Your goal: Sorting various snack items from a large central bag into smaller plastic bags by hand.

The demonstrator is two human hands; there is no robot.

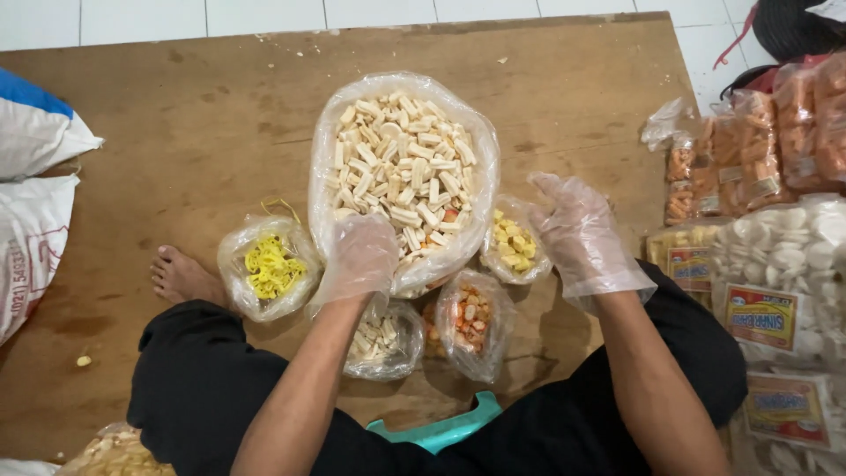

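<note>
A large clear plastic bag point(324, 141) full of pale stick-shaped crackers lies open on the wooden board. My left hand point(361, 256), in a thin plastic glove, reaches into its near edge with the fingers curled down among the crackers. My right hand point(577, 234), also gloved, hovers beside a small bag of yellow crackers point(513, 244), fingers loosely bent; whether it holds anything is unclear. Small bags sit around: yellow curly snacks point(269, 264), pale sticks point(383, 339), orange-and-white pieces point(471, 319).
Sealed packs of orange snacks point(758, 141) and white round crackers point(793, 256) pile up at the right. White sacks point(31, 176) lie at the left. My bare foot point(181, 275) rests on the board point(176, 115). A teal plastic piece point(445, 427) sits between my legs.
</note>
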